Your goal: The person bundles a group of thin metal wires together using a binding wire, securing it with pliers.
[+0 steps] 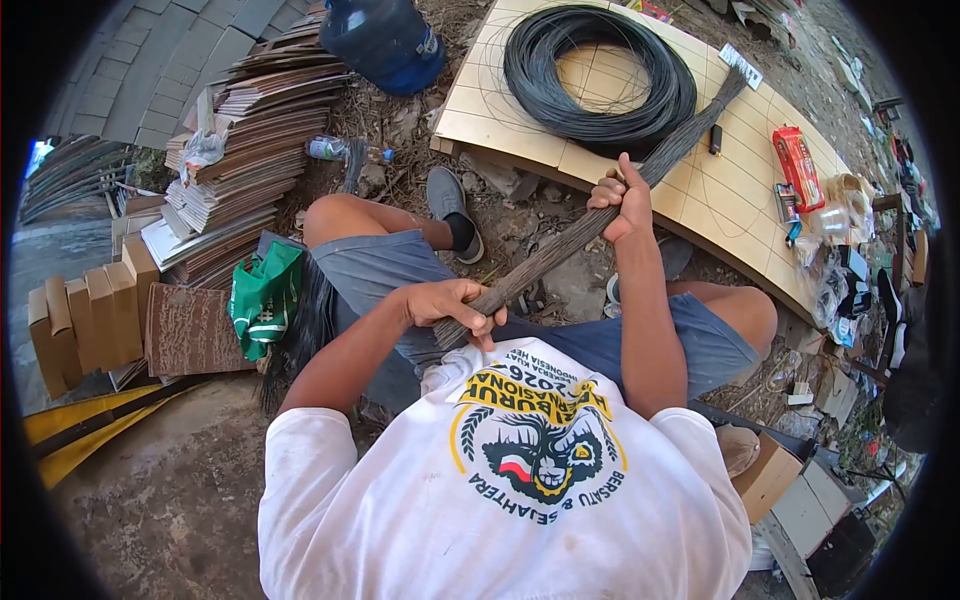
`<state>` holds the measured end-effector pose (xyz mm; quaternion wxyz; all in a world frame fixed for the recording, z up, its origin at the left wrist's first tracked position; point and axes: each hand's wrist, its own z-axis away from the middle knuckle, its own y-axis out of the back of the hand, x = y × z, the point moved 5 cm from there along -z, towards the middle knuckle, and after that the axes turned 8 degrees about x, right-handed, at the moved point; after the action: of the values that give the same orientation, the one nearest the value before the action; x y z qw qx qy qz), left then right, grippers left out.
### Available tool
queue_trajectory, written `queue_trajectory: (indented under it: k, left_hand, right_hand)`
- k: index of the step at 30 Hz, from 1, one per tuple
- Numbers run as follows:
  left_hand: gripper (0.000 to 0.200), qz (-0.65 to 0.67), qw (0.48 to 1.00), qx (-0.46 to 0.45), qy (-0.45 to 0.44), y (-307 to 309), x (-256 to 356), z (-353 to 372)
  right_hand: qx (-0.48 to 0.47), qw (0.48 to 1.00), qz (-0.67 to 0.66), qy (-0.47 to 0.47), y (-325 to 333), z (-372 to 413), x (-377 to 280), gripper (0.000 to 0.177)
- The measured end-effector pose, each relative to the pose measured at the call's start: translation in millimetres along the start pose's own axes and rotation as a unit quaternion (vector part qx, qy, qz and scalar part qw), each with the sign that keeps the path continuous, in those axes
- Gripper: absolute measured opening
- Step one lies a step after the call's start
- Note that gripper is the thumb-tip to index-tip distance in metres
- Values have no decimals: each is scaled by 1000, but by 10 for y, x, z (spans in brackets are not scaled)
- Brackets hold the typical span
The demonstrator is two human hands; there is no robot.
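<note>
Dirt yard, board with wire coil up top; left hand and right hand both fisted tight around a wire bundle mid-frame.

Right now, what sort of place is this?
Likely an outdoor workshop on bare dirt: a coil of black wire lies on a gridded board, stacked sheets sit nearby, and the left hand and right hand grip a wire bundle.

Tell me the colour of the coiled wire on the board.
Black: the coiled wire shows best in the head view.
</note>
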<state>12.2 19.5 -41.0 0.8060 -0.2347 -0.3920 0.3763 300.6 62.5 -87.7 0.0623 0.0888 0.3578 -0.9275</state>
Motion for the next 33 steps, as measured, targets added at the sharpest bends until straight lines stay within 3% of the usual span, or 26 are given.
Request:
queue_trajectory:
  k: [3, 7, 9, 13, 16, 18, 25, 28, 30, 31, 33]
  left_hand:
    - [45, 66, 998, 11, 2, 35, -108, -15]
    - [46, 41, 999, -7, 11, -86, -6, 32]
    - [47, -71, 997, 26, -14, -194, 118, 108]
    - [50, -134, 987, 87, 5, -55, -39, 240]
    - [50, -126, 988, 85, -34, -160, -19, 269]
    - [49, -185, 969, 143, -79, -224, 35, 311]
    - [52, -182, 972, 142, -44, -390, 72, 382]
    - [58, -152, 978, 103, -96, -325, 10, 367]
    - [62, 35, 996, 55, -58, -307, -68, 400]
    - [62, 35, 996, 55, -59, -305, -81, 402]
    - [64, -11, 981, 158, -109, -246, -109, 423]
  right_hand:
    - [6, 1000, 4, 3, 35, -30, -10, 35]
    - [-6, 1000, -1, -13, 41, -22, -13, 36]
    - [-18, 1000, 0, -19, 36, -40, -55, 37]
    - [-33, 999, -11, -24, 76, -115, -94, 37]
    - [-29, 999, -4, -18, 82, -102, -121, 37]
    - [-24, 1000, 6, -14, 84, -85, -129, 37]
    - [-55, 998, -5, -29, 59, -9, -192, 38]
    - [-65, 997, -17, -35, 70, 0, -210, 38]
    - [-76, 996, -24, -40, 77, -5, -191, 39]
    - [-72, 996, -32, -42, 77, -8, -190, 39]
    - [-67, 996, -38, -46, 97, -3, -174, 39]
